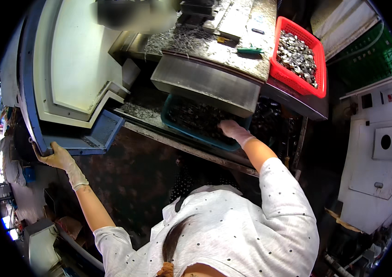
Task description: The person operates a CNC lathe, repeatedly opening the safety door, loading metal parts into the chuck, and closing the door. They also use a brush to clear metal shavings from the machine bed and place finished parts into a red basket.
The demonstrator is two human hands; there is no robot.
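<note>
My left hand (57, 157), in a thin pale glove, is closed on the lower corner of a blue metal machine door (87, 144) at the left. The gloved right hand (235, 131) reaches into a blue-green plastic bin (197, 135) that sits under a metal ledge (205, 83). Its fingers look curled at the dark metal pieces (189, 115) in the bin. What they hold, if anything, is hidden in shadow.
A red basket (323, 76) full of shiny metal parts stands at the right of the worktop. A green-handled tool (250, 50) and metal shavings (173, 44) lie on that worktop. A metal rail (177, 144) runs before the bin. A white cabinet (373, 166) stands far right.
</note>
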